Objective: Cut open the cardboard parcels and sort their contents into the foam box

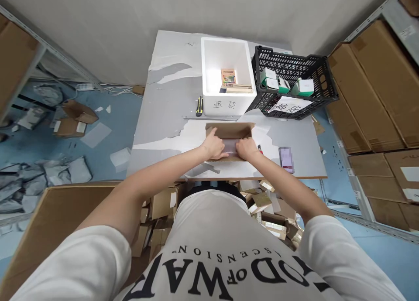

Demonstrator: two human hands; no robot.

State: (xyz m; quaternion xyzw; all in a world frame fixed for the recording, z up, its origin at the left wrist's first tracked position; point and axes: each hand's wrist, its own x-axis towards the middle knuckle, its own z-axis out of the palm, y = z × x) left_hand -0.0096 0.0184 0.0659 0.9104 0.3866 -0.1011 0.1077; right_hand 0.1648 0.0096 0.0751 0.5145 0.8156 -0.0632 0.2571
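An opened cardboard box [230, 129] lies on the table, close to its front edge. Over the box's left side, my left hand [214, 145] is bent closed on the cardboard, its thumb towards the middle. My right hand [246, 148] is curled at the right side, with its fingertips inside the box and out of sight. Between both hands shows a pale, shiny surface [231, 145] that I cannot identify. A small red and black object [260, 149] pokes out beside my right wrist. Left of the white foam box [224, 105] lies a yellow and black utility knife [199, 106].
Books [228, 76] lie in the foam box. Next to it, a black plastic crate [294, 63] holds several green and white small boxes [304, 87]. A phone [286, 159] rests at the table's right. Cartons [376, 83] stack up at right; loose cardboard [163, 203] piles below the table.
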